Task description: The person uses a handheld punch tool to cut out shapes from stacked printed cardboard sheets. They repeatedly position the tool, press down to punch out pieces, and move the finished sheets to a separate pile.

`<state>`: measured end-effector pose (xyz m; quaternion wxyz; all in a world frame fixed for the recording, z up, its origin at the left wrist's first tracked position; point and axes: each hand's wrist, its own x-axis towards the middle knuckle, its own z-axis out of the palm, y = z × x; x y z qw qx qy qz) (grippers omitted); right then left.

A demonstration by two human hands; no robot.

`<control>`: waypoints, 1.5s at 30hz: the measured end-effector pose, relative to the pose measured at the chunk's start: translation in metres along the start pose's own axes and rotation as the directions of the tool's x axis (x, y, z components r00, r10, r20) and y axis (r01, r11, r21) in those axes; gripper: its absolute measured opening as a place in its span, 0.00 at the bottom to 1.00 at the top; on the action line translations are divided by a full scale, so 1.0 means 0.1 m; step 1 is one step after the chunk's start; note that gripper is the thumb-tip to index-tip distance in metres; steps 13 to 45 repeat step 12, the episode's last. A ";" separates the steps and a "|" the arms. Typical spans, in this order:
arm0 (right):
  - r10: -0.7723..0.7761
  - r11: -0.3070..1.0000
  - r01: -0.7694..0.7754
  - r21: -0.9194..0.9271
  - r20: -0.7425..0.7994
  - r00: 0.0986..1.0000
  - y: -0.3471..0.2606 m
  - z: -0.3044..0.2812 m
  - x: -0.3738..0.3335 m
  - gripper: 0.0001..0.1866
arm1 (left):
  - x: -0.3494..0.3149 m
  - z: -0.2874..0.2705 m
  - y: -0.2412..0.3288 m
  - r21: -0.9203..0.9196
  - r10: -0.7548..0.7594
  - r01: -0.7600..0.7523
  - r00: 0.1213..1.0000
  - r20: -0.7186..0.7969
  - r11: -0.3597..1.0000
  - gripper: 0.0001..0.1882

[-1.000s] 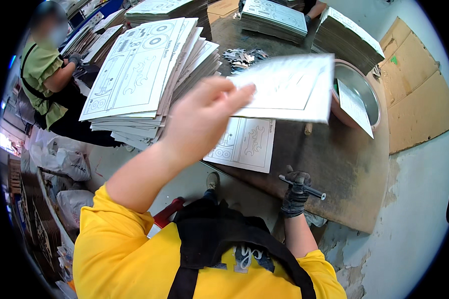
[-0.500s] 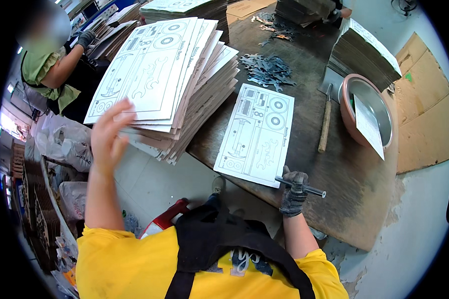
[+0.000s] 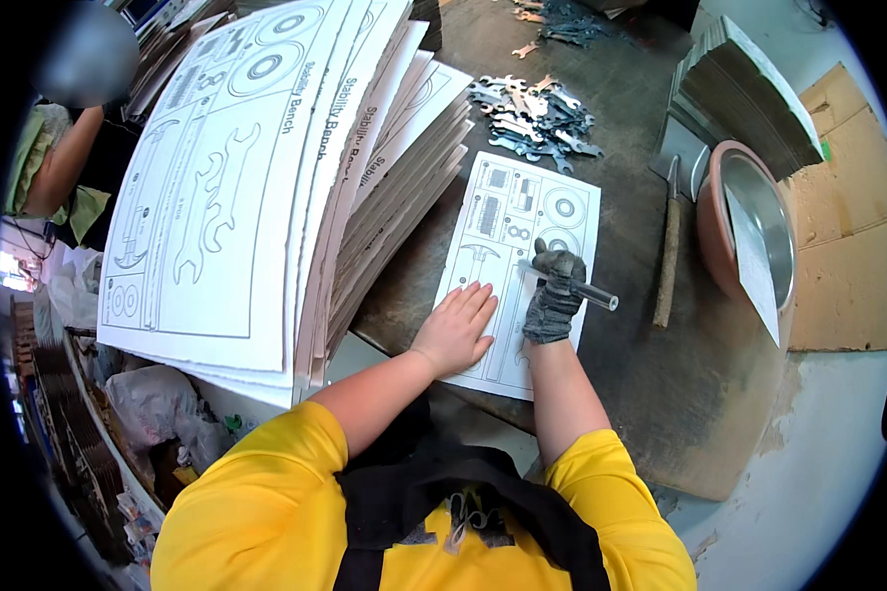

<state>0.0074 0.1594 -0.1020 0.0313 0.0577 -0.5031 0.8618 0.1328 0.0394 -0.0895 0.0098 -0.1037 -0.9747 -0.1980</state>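
A white printed cardboard sheet with line drawings of a hammer, wrenches and wheels lies on the dark table. My bare left hand rests flat on its lower left part, fingers stretched out and holding nothing. Over the sheet's right side, my right hand, in a dark grey glove, is closed around a metal rod. One end of the rod sticks out to the right of the fist and looks round and hollow. A tall stack of similar printed sheets stands to the left of my left hand.
Small metal wrenches lie heaped beyond the sheet. To the right are a wooden-handled tool, a pinkish basin with a card in it, and another cardboard stack. A co-worker's arm shows at far left.
My left hand has moved from beside the stack onto the single sheet and lies flat. My right hand has carried the metal rod from the table's front edge forward over the sheet.
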 end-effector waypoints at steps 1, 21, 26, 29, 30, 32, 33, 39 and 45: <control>0.011 0.999 -0.011 -0.036 0.006 1.000 0.06 -0.02 0.02 0.18 | 0.00 0.03 0.00 -0.002 -0.003 0.003 1.000 -0.002 1.000 0.29; 0.154 0.875 -0.040 -0.483 0.199 0.968 -0.02 -0.02 -0.51 0.07 | 0.03 0.11 -0.03 0.065 0.004 0.002 0.995 -0.100 0.998 0.27; 0.154 0.875 -0.040 -0.483 0.199 0.968 -0.02 -0.02 -0.51 0.07 | 0.03 0.11 -0.03 0.065 0.004 0.002 0.995 -0.100 0.998 0.27; 0.154 0.875 -0.040 -0.483 0.199 0.968 -0.02 -0.02 -0.51 0.07 | 0.03 0.11 -0.03 0.065 0.004 0.002 0.995 -0.100 0.998 0.27; 0.154 0.875 -0.040 -0.483 0.199 0.968 -0.02 -0.02 -0.51 0.07 | 0.03 0.11 -0.03 0.065 0.004 0.002 0.995 -0.100 0.998 0.27; 0.154 0.875 -0.040 -0.483 0.199 0.968 -0.02 -0.02 -0.51 0.07 | 0.03 0.11 -0.03 0.065 0.004 0.002 0.995 -0.100 0.998 0.27; 0.154 0.875 -0.040 -0.483 0.199 0.968 -0.02 -0.02 -0.51 0.07 | 0.03 0.11 -0.03 0.065 0.004 0.002 0.995 -0.100 0.998 0.27; 0.154 0.875 -0.040 -0.483 0.199 0.968 -0.02 -0.02 -0.51 0.07 | 0.03 0.11 -0.03 0.065 0.004 0.002 0.995 -0.100 0.998 0.27; 0.154 0.875 -0.040 -0.483 0.199 0.968 -0.02 -0.02 -0.51 0.07 | 0.03 0.11 -0.03 0.065 0.004 0.002 0.995 -0.100 0.998 0.27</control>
